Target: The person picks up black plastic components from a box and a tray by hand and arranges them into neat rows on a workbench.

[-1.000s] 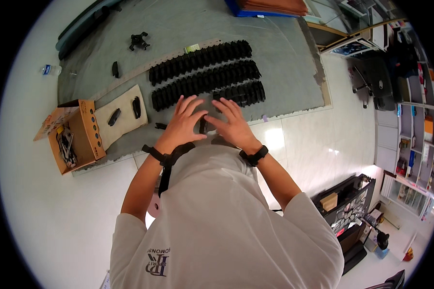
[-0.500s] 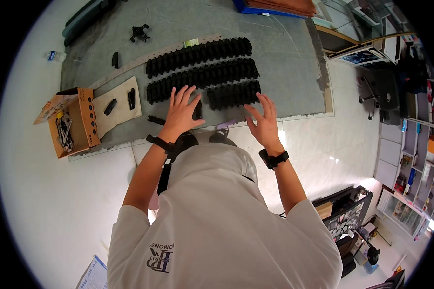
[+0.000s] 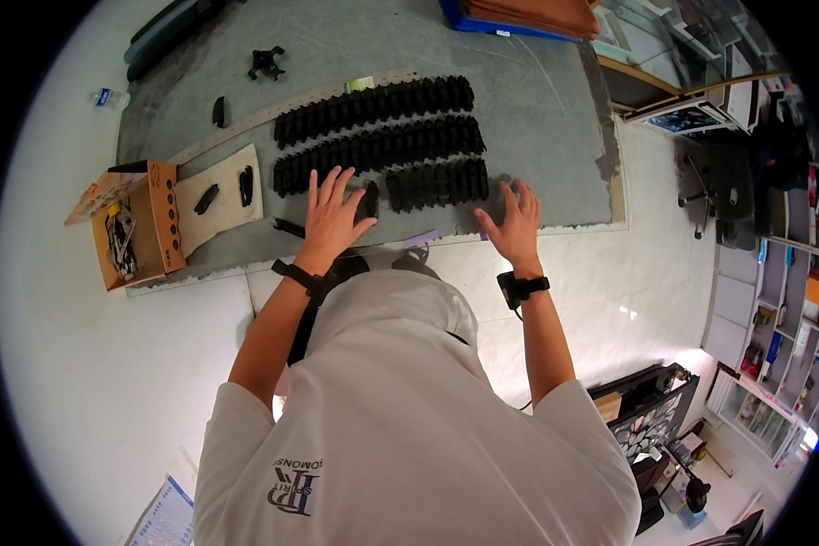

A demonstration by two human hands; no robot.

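Note:
Rows of small black plastic parts lie on the grey-green table mat: a far row (image 3: pixel 373 109), a middle row (image 3: pixel 382 150) and a shorter near row (image 3: pixel 437 185). My left hand (image 3: pixel 330 223) is open, palm down, its fingertips at the near side of the middle row. Close to its thumb is a single black part (image 3: pixel 371 197), apart from the short row. Another dark piece (image 3: pixel 288 227) lies left of this hand. My right hand (image 3: pixel 516 232) is open and holds nothing, just right of the short row's end. Each wrist wears a black strap.
A cardboard box (image 3: pixel 168 223) with tools stands at the left, beside a beige sheet (image 3: pixel 211 205) bearing dark folding tools. A long ruler (image 3: pixel 237 127) runs behind the rows. Farther back lie a black bracket (image 3: pixel 266 64) and a blue tray (image 3: pixel 510 25). A purple strip (image 3: pixel 420 239) lies near the front edge.
My right hand has moved right, away from the end of the short row. My left hand has shifted slightly left and stays open. The rows look the same.

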